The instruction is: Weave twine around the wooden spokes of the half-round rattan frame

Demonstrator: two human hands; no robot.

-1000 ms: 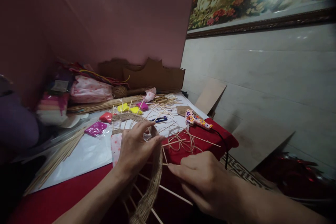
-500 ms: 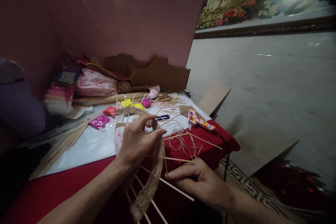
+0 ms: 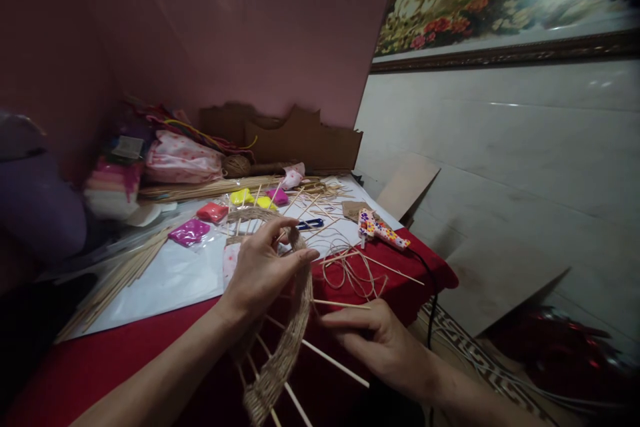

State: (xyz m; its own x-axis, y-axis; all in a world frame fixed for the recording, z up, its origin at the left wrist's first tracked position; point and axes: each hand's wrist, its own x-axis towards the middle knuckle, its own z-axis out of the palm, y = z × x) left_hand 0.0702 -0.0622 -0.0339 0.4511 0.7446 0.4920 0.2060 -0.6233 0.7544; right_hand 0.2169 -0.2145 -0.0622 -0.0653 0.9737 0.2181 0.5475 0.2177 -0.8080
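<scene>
My left hand (image 3: 257, 273) grips a curved band of woven jute twine (image 3: 287, 343), thumb and fingers closed on its upper edge. Thin wooden sticks (image 3: 336, 363) pass through the weave and jut out to both sides. To the right, my right hand (image 3: 387, 343) has its fingers pinched beside the band, on a strand of twine that leads to the weave. One stick (image 3: 343, 304) reaches from the band to just above those fingers. Loose loops of twine (image 3: 350, 273) lie on the red cloth beyond.
A flower-patterned glue gun (image 3: 384, 233) lies at the table's right edge, its black cord hanging down. Purple (image 3: 190, 232), red (image 3: 213, 212) and yellow packets lie behind, with a bundle of sticks (image 3: 125, 273) at left. Brown cardboard (image 3: 300, 140) stands at the back.
My right hand has shifted slightly right, with the twine strand blurred between it and the band. The band has tilted slightly; my left hand keeps its grip.
</scene>
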